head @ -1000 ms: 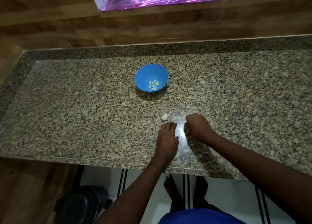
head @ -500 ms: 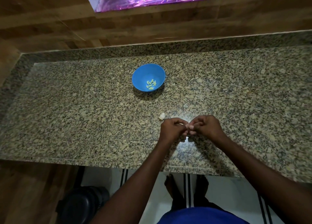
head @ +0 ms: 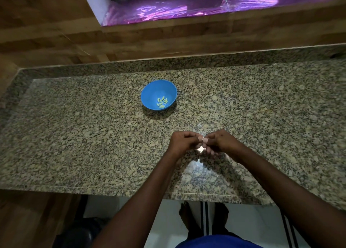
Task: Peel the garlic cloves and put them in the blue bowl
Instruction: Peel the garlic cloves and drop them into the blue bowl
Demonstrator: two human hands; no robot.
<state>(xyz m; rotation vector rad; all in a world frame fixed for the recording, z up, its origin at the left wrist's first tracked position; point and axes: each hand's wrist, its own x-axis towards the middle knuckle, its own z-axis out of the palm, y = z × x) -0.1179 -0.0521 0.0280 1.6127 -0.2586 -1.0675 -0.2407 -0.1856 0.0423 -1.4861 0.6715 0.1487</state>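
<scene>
The blue bowl (head: 149, 87) stands on the granite counter (head: 74, 135), near its middle, with several peeled pale green garlic cloves (head: 162, 103) in its bottom. Nearer to me, my left hand (head: 182, 142) and my right hand (head: 218, 141) meet fingertip to fingertip just above the counter. Their curled fingers pinch a small garlic clove between them, and the fingers hide almost all of it. The hands are about a hand's length in front of the bowl and slightly to its right.
A raised granite lip (head: 168, 60) runs along the back of the counter, below a wooden wall (head: 56, 32). A purple-lit opening (head: 187, 8) sits above. The counter's front edge (head: 93, 188) is close to my body, with the floor and my feet (head: 204, 219) below.
My left hand lifted off the counter and curled, and both hands came together pinching the clove. The loose clove that lay beside my left hand is no longer visible.
</scene>
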